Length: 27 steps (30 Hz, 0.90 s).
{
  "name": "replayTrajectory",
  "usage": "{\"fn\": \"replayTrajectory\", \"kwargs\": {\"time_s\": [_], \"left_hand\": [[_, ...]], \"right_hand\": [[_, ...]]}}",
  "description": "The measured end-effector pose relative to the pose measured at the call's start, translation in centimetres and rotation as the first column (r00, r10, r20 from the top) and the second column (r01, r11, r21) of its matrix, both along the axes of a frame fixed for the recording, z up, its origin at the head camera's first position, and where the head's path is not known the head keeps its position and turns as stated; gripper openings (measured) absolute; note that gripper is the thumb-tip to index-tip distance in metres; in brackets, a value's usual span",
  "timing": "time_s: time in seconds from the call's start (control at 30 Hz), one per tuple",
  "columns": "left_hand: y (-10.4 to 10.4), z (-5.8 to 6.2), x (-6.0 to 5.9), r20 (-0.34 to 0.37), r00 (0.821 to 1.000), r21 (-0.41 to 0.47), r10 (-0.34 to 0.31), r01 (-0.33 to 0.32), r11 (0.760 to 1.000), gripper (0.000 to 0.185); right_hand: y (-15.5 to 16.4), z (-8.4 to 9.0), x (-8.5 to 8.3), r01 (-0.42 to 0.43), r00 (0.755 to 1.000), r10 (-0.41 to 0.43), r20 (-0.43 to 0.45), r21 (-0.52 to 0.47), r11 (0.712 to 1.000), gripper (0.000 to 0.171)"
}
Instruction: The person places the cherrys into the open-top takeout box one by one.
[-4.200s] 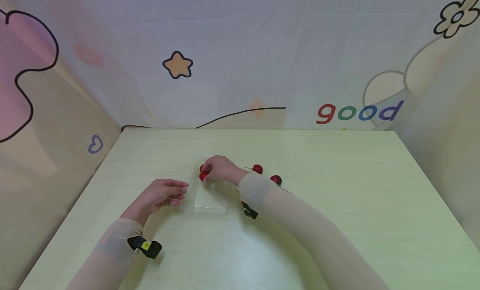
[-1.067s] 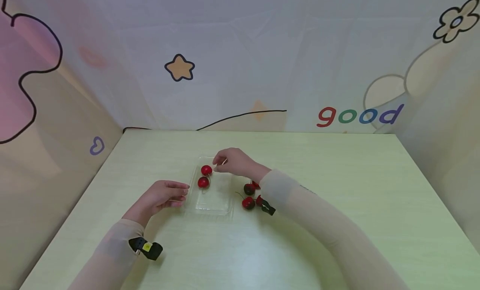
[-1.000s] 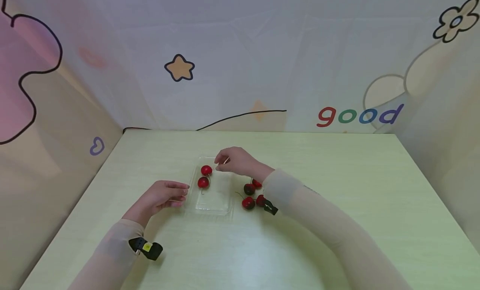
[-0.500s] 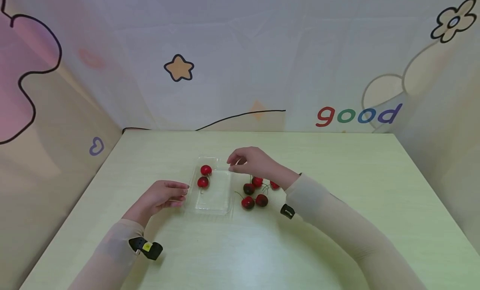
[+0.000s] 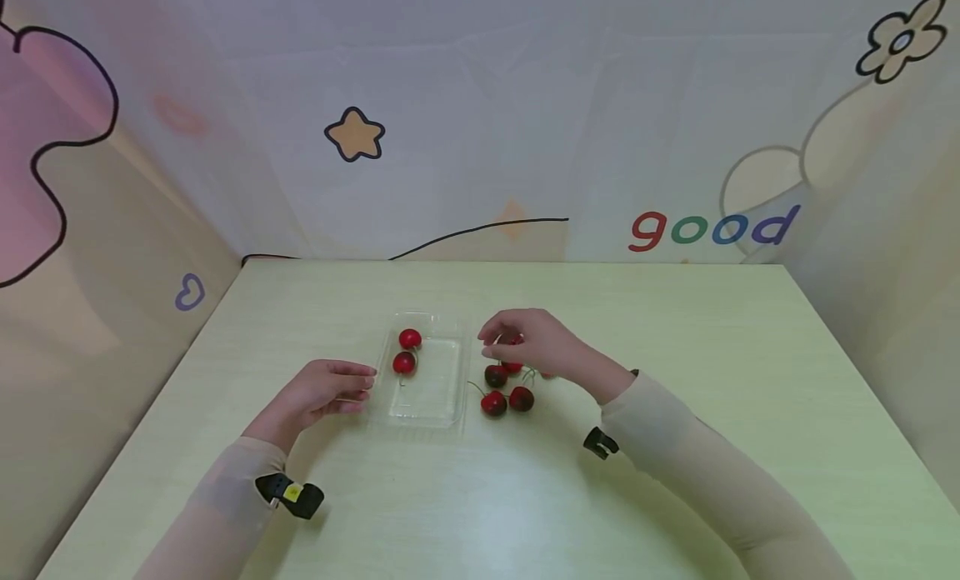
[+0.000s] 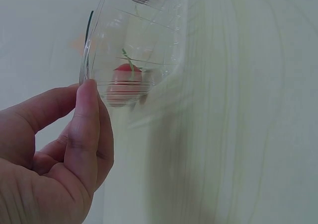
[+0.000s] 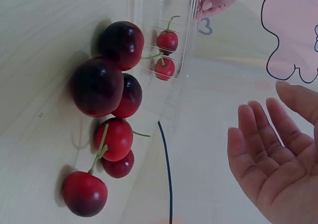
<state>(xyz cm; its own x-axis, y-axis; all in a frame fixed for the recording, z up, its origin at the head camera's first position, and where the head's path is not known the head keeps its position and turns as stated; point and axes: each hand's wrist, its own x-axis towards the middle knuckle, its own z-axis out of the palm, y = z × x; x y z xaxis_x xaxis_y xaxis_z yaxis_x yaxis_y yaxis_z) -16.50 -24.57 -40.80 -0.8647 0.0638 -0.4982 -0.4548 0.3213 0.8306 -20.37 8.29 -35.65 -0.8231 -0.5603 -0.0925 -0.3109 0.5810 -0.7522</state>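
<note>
A clear plastic box [image 5: 442, 410] stands on the table with two red cherries [image 5: 410, 339] at its left side, their thin green stems showing in the wrist views. My left hand [image 5: 327, 390] pinches the box's left rim between thumb and fingers [image 6: 88, 102]. To the right of the box, my right hand [image 5: 542, 347] hovers over a group of several dark red cherries [image 5: 493, 403]. The right wrist view shows its fingers [image 7: 247, 134] loosely bent and holding nothing. In the head view this hand partly hides the rear cherries.
The pale wood table [image 5: 450, 513] reaches back to a printed cloth backdrop [image 5: 465, 130], with cloth at both sides too. A small black camera [image 5: 292, 495] sits on the left wrist, another black camera [image 5: 601, 442] on the right.
My right hand let go of cherries inside the box, then drew back to the right and came over the loose cherries. The left hand has stayed at the box's rim.
</note>
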Motion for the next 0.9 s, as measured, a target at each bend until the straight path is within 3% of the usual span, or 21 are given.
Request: {"fn": "replayTrajectory", "kwargs": {"time_s": [0.3,0.5,0.9], "left_hand": [[-0.1,-0.1,0.0,0.003,1.0,0.003,0.004,-0.004,1.0,0.043],[0.0,-0.1,0.0,0.006,1.0,0.002,0.006,-0.006,1.0,0.043],[0.1,0.2,0.0,0.013,1.0,-0.008,0.017,-0.017,1.0,0.043]], "right_hand": [[1.5,-0.6,0.9,0.025,1.0,-0.025,0.014,-0.01,1.0,0.025],[2.7,-1.1,1.5,0.014,0.999,-0.014,-0.035,-0.01,1.0,0.024],[4.4,-1.8,2.5,0.071,0.996,-0.07,-0.057,0.026,0.997,0.024]]}}
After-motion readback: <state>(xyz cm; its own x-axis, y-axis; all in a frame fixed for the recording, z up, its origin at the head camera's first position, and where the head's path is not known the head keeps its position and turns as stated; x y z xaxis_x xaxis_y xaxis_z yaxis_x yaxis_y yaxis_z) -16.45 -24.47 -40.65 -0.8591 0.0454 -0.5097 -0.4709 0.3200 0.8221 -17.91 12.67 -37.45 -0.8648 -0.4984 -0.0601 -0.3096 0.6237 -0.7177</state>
